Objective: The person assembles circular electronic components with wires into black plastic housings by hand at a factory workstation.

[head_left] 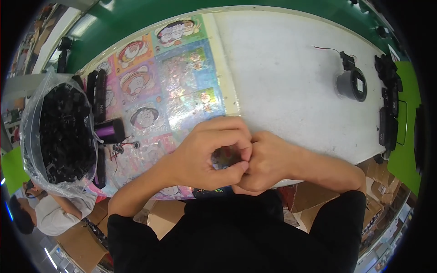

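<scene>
My left hand (211, 152) and my right hand (268, 161) are pressed together over the near edge of the table (282, 82). Both have their fingers curled around a small dark part (226, 156) that shows only through the gap between thumb and fingers. Most of that part is hidden, so I cannot tell what it is. Under my left hand lies a shiny cartoon-printed mat (173, 91).
A clear plastic bag full of small black parts (63, 132) stands at the left, with a black and purple cylinder (109, 131) and loose wired bits (122, 148) beside it. A grey round device (351, 84) and black parts (389, 104) lie at the right. Another person (45, 211) sits at lower left.
</scene>
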Action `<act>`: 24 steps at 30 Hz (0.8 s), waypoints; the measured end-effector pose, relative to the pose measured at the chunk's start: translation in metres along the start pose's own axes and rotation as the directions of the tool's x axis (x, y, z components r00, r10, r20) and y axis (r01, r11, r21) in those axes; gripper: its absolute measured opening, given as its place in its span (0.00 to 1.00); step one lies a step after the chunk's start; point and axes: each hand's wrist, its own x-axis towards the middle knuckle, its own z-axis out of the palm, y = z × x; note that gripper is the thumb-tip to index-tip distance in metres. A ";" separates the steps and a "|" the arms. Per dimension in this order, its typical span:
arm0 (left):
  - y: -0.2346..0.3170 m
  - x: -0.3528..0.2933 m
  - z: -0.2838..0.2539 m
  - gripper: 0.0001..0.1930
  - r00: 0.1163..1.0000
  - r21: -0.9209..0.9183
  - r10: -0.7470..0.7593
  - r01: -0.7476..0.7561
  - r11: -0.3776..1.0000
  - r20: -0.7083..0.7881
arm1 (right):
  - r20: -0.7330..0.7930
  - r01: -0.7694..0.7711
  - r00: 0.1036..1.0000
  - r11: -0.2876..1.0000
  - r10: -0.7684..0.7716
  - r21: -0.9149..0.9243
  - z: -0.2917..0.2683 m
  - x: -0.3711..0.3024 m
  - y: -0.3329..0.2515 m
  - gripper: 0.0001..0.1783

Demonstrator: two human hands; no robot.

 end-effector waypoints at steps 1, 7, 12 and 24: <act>0.001 0.000 -0.001 0.05 1.000 -0.006 0.010 -0.010 1.000 0.007 | 0.001 0.006 1.000 1.000 -0.006 0.012 0.002 0.001 0.000 0.12; 0.001 0.002 -0.003 0.06 0.999 0.047 -0.032 0.031 0.998 0.028 | 0.007 0.011 1.000 0.998 -0.012 0.061 0.005 -0.002 0.003 0.14; 0.004 0.004 -0.003 0.06 0.998 0.059 -0.032 0.029 0.998 0.046 | 0.033 0.010 0.999 0.999 -0.011 0.041 -0.003 -0.001 0.001 0.14; -0.002 -0.003 -0.004 0.06 0.972 0.039 0.001 0.008 0.999 -0.235 | -0.338 -0.145 0.941 0.871 -0.026 -0.470 -0.099 0.021 0.018 0.18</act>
